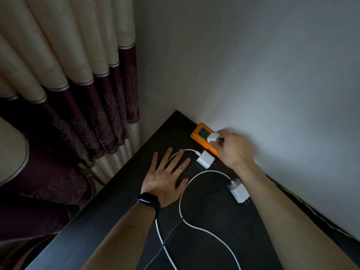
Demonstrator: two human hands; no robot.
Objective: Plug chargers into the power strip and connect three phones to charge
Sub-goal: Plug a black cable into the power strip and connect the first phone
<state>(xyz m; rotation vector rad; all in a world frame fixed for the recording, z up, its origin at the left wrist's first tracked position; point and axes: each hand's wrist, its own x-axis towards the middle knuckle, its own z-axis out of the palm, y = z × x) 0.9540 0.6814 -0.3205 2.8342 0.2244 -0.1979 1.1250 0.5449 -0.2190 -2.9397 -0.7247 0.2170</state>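
Observation:
An orange power strip (196, 135) with dark green sockets lies against the wall at the far corner of the dark table (120, 217). My right hand (233, 149) is shut on a small white charger (213, 137), holding it on the strip's second socket and covering the rest of the strip. My left hand (166, 178) rests flat on the table, fingers spread, holding nothing. A second white charger (205, 159) with a white cable lies just beyond its fingertips. A third white charger (239, 190) lies under my right forearm, prongs pointing right. No phone is in view.
White cables (194, 228) and a thin dark braided cable (171, 232) loop across the table toward me. A cream and maroon curtain (93, 106) hangs to the left past the table's edge. The grey wall (253, 75) runs along the right side.

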